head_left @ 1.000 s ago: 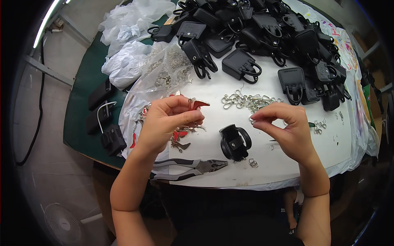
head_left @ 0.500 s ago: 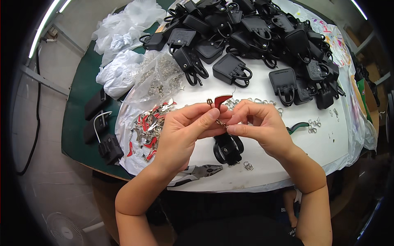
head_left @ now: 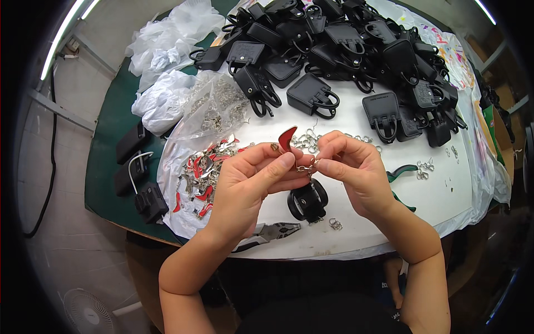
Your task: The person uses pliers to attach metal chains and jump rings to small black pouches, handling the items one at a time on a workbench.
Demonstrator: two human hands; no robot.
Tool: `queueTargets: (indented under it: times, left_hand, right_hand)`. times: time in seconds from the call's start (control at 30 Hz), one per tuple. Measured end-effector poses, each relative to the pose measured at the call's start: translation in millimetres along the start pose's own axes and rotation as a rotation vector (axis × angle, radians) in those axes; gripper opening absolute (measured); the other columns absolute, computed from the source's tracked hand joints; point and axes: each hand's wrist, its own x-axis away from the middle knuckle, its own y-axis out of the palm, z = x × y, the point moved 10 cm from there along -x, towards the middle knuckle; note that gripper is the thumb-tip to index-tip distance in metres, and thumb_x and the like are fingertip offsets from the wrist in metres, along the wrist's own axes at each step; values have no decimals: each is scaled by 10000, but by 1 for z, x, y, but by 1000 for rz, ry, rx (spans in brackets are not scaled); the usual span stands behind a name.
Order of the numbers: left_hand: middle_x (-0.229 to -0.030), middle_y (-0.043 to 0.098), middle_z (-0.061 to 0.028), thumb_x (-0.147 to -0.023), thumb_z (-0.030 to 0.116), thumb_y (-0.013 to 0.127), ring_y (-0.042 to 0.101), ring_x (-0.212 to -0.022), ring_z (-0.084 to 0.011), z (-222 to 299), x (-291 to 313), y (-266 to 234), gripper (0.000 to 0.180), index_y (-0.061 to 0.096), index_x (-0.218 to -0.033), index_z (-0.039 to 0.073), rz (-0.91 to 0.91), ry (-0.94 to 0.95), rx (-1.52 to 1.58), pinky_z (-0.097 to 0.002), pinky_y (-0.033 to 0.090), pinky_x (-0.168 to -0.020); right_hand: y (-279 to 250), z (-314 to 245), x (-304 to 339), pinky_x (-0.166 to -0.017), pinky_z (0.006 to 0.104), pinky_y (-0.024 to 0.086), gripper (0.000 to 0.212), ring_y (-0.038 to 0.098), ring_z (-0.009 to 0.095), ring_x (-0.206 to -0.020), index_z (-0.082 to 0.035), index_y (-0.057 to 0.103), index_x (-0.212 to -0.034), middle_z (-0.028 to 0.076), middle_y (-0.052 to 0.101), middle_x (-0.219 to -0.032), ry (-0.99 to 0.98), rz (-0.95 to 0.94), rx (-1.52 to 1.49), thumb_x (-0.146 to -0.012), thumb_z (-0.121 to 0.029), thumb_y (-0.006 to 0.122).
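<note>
My left hand is closed, thumb against fingers, on a short metal chain. A red high-heel shoe charm stands up above its fingertips, and a small brass-coloured piece shows by the index finger. With thumb and index finger pinched, my right hand grips the other end of the chain; whether a ring is there is too small to tell. Just below both hands lies a black mini handbag, and some chain links hang down toward it.
Loose red and silver charms are heaped at left, beside a clear bag of metal rings. Grey pliers lie near the front edge, green-handled pliers at right. Many black mini handbags are piled at the back. Black devices sit far left.
The red charm has tilted and shifted slightly left. My right hand has moved a little right, and more of the chain shows stretched between my hands.
</note>
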Motion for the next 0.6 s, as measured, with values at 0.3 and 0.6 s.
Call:
queueTargets:
  times: [0.3, 0.6]
  left_hand:
    - [-1072, 712, -189, -1026, 124, 524, 728, -991, -314, -1, 11, -1, 185, 602, -1130, -7, 36, -61, 93, -430, 608, -881]
    - [-994, 684, -135, -890, 108, 732, 689, -907, -201, 13, 26, -8, 330, 579, -1164, 7, 101, 229, -409, -336, 561, -833]
  right_hand:
    - [2, 4, 5, -897, 264, 457, 67, 573, 95, -962, -37, 673, -933, 9, 603, -1009, 49, 2, -190, -889, -45, 723]
    - [-6, -41, 3, -924, 306, 463, 51, 597, 140, -1025, -28, 666, -932, 89, 644, -1088, -174, -131, -60, -889, -15, 689]
